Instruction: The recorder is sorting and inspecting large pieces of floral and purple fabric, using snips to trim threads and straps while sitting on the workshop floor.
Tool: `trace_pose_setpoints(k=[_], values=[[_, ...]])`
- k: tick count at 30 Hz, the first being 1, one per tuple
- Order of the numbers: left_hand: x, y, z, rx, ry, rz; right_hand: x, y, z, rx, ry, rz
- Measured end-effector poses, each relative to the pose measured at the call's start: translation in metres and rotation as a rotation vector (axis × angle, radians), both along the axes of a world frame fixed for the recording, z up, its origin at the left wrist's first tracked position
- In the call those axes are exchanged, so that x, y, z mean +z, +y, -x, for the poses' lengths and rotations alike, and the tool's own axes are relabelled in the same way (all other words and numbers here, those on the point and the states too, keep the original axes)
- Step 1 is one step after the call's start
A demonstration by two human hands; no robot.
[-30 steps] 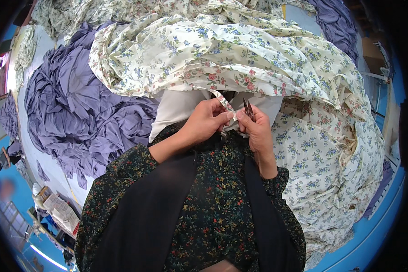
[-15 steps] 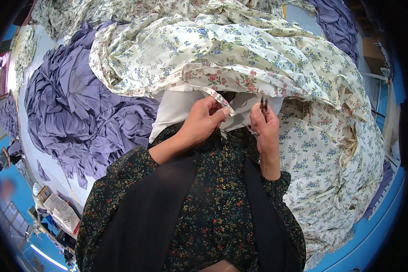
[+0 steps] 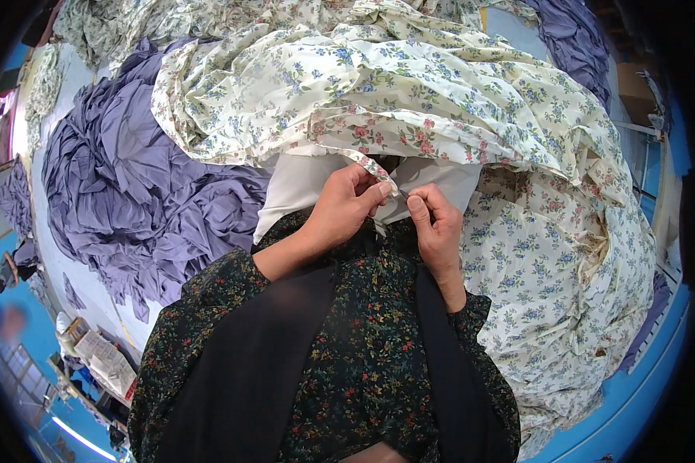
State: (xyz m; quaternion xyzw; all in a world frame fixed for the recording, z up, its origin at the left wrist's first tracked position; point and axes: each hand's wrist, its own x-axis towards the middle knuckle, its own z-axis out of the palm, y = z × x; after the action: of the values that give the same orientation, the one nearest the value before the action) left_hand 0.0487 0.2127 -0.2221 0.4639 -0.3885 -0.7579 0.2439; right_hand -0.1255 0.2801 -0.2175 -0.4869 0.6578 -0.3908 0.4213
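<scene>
A large cream floral cloth (image 3: 425, 85) with blue and red flowers is heaped in front of me and spills down on my right. My left hand (image 3: 351, 202) pinches a narrow edge strip of it between thumb and fingertips, above my lap. The end of that strip sticks out past the thumb. Close by on the right, my right hand (image 3: 437, 224) is closed on a small dark pair of thread snips (image 3: 405, 195). Their tips meet the strip's end; the fingers hide most of them, so I cannot tell whether the blades are apart.
A big pile of purple cloth (image 3: 123, 185) lies on the pale table (image 3: 60, 224) to the left. More purple cloth (image 3: 567, 46) sits at the far right. Pale trousers (image 3: 297, 185) cover my legs under the cloth. A blurred person (image 3: 9, 322) is at the far left.
My right hand has moved left and slightly down, bringing the snips from beside the cloth to the strip's end. My left hand keeps its pinch in the same place.
</scene>
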Motion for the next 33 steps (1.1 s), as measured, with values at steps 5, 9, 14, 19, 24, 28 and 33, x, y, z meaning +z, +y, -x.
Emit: trace_pose_setpoints(k=[5,9,14,19,24,28,33], values=[[0.001,0.000,0.001,-0.020,-0.015,-0.025,-0.005,0.003,0.006,-0.100,-0.335,-0.104],[0.001,0.002,0.004,-0.029,0.051,-0.051,0.001,-0.004,-0.004,-0.161,-0.722,-0.302],[-0.005,-0.009,0.007,0.097,0.182,-0.242,0.006,0.001,0.004,-0.172,-0.700,-0.341],[-0.026,-0.036,-0.004,0.319,0.208,-0.145,0.009,0.031,0.041,-0.260,-0.758,-0.258],[-0.019,-0.043,-0.004,0.390,0.182,-0.116,0.017,0.043,0.058,-0.340,-0.805,-0.242],[-0.017,-0.044,-0.002,0.393,0.163,-0.120,0.019,0.048,0.065,-0.353,-0.766,-0.225],[-0.019,-0.046,-0.006,0.401,0.171,-0.131,0.022,0.047,0.073,-0.363,-0.694,-0.218]])
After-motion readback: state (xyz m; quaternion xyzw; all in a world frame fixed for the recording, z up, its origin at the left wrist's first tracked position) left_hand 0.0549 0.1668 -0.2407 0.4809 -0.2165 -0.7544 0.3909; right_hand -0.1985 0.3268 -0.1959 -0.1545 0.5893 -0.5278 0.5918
